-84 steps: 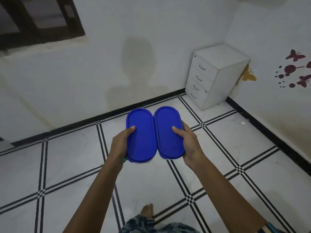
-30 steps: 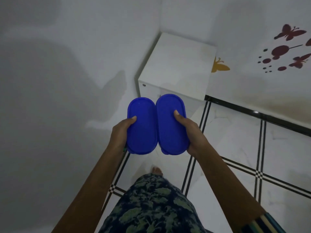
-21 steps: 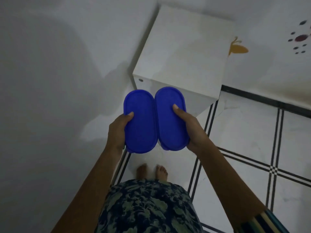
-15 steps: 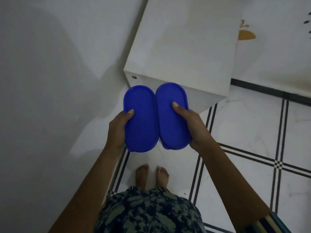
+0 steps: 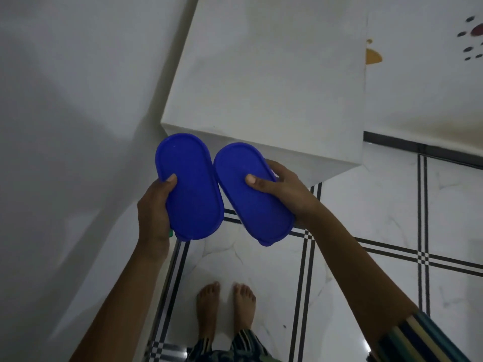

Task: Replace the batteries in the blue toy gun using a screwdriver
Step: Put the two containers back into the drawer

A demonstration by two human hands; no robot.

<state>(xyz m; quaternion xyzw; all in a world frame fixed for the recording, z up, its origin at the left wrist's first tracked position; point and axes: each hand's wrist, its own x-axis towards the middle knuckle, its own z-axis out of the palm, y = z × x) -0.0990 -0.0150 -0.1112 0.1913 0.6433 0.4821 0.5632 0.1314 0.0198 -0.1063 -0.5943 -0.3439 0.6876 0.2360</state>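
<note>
Ahead of you a white cabinet stands in the corner on a black-lined white floor. Two blue oval lids show side by side; an orange sticker marks the wall.

Contents are hidden under left blue lid and right blue lid. Fingers of left hand and right hand are mostly concealed beneath. Green bit by left wrist: too small to identify. Cabinet is cropped at top.
</note>
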